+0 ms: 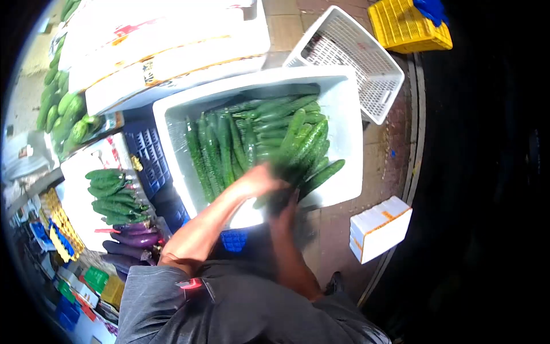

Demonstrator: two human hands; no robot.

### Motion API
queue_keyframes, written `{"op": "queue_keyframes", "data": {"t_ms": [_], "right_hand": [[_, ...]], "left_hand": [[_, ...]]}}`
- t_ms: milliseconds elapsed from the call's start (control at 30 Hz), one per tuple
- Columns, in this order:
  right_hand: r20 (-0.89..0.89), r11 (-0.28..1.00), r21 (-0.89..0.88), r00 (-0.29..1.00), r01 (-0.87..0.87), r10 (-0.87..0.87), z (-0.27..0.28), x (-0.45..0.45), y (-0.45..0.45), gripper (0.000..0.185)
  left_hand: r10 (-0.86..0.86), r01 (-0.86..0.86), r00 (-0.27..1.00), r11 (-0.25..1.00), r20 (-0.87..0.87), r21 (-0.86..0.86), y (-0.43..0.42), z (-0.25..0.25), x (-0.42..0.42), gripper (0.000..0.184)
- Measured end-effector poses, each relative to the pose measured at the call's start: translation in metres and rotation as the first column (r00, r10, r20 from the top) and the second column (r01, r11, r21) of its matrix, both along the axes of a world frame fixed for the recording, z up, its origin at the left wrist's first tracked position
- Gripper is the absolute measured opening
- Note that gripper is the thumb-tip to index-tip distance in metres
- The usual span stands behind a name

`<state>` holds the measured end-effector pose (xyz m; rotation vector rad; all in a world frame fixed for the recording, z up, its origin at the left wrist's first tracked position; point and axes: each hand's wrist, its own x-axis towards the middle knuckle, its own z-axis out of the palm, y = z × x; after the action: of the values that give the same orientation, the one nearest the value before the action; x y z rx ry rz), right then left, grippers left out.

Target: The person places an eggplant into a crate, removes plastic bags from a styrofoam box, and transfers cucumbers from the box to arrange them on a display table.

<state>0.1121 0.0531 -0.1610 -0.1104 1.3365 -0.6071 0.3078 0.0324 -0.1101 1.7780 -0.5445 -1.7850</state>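
Note:
A white foam box (335,178) is filled with long green cucumbers (215,149), laid side by side in rows. My left hand (263,180) reaches over the near side of the box, its fingers smeared by motion beside the cucumbers. Close by on its right, my right hand (282,206) is at the box's near rim, dark and blurred. Between and just ahead of both hands is a dark green blur, probably cucumbers in motion. Whether either hand grips one is not clear.
A white basket (378,86) and yellow crate (401,28) stand behind. White boxes (177,51) flank the far left. Small cucumbers (114,198) and eggplants (134,241) lie on the left. A taped white box (381,229) sits right, near the curb. A blue crate (146,155) adjoins the foam box.

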Motion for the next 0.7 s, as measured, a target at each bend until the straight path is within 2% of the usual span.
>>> {"op": "queue_keyframes", "data": {"t_ms": [67, 100, 133, 200, 233, 300, 333, 367, 400, 433, 467, 533, 567, 633, 667, 700], "right_hand": [[0.065, 0.993, 0.018, 0.991, -0.114, 0.113, 0.014, -0.010, -0.007, 0.042], [0.103, 0.988, -0.091, 0.986, -0.124, 0.134, 0.031, -0.003, -0.005, 0.042], [0.104, 0.987, -0.103, 0.985, -0.126, 0.136, 0.039, -0.002, -0.004, 0.042], [0.117, 0.982, -0.124, 0.981, -0.141, 0.155, 0.052, -0.003, -0.002, 0.042], [-0.032, 0.989, 0.020, 0.989, -0.147, 0.147, 0.062, -0.003, -0.006, 0.045], [0.046, 0.965, -0.110, 0.969, -0.237, 0.243, 0.069, -0.016, -0.007, 0.047], [0.011, 0.939, -0.161, 0.951, -0.304, 0.310, 0.074, -0.014, -0.008, 0.049], [-0.029, 0.906, -0.209, 0.928, -0.368, 0.371, 0.078, -0.012, -0.008, 0.050], [-0.163, 0.857, -0.236, 0.888, -0.459, 0.431, 0.095, -0.008, -0.009, 0.052], [-0.138, 0.839, -0.273, 0.883, -0.470, 0.450, 0.107, -0.006, -0.008, 0.054], [-0.110, 0.820, -0.316, 0.877, -0.478, 0.469, 0.113, -0.004, -0.007, 0.055], [-0.062, 0.846, -0.370, 0.919, -0.384, 0.390, 0.100, -0.014, -0.006, 0.055], [-0.032, 0.898, -0.326, 0.952, -0.297, 0.303, 0.098, -0.015, -0.008, 0.055], [-0.056, 0.851, -0.370, 0.924, -0.372, 0.379, 0.124, -0.005, -0.007, 0.057], [-0.066, 0.827, -0.371, 0.900, -0.423, 0.431, 0.135, 0.003, -0.006, 0.057], [-0.044, 0.799, -0.410, 0.884, -0.440, 0.465, 0.137, 0.004, -0.004, 0.059]], "left_hand": [[0.065, -0.064, 0.998, 0.996, -0.010, 0.054, 0.015, 0.005, -0.007, 0.091], [0.095, -0.102, 0.991, 0.992, 0.090, 0.075, 0.022, 0.008, -0.016, 0.095], [0.147, -0.148, 0.989, 0.988, -0.012, -0.040, 0.038, -0.015, -0.028, 0.100], [0.143, -0.140, 0.988, 0.989, 0.063, -0.046, 0.050, -0.023, -0.039, 0.105], [0.167, -0.162, 0.984, 0.984, 0.058, -0.077, 0.055, -0.022, -0.043, 0.105], [0.225, -0.217, 0.973, 0.969, 0.059, -0.120, 0.064, -0.014, -0.049, 0.105], [0.202, -0.197, 0.979, 0.972, 0.029, -0.125, 0.056, 0.026, -0.030, 0.101], [0.244, -0.242, 0.970, 0.955, -0.011, -0.173, 0.060, 0.035, -0.032, 0.097], [0.332, -0.327, 0.943, 0.936, 0.017, -0.129, 0.061, 0.052, -0.033, 0.093], [0.386, -0.377, 0.922, 0.913, 0.031, -0.155, 0.065, 0.061, -0.034, 0.090], [0.312, -0.309, 0.947, 0.950, 0.077, -0.052, 0.065, 0.085, -0.024, 0.088], [0.371, -0.358, 0.929, 0.904, 0.011, -0.236, 0.079, 0.089, -0.027, 0.088], [0.383, -0.371, 0.924, 0.897, 0.003, -0.242, 0.087, 0.098, -0.024, 0.084], [0.398, -0.387, 0.917, 0.892, 0.001, -0.232, 0.098, 0.122, -0.019, 0.083], [0.466, -0.448, 0.884, 0.819, -0.039, -0.359, 0.109, 0.118, -0.025, 0.086], [0.491, -0.473, 0.871, 0.820, -0.028, -0.324, 0.117, 0.132, -0.020, 0.087]]}}
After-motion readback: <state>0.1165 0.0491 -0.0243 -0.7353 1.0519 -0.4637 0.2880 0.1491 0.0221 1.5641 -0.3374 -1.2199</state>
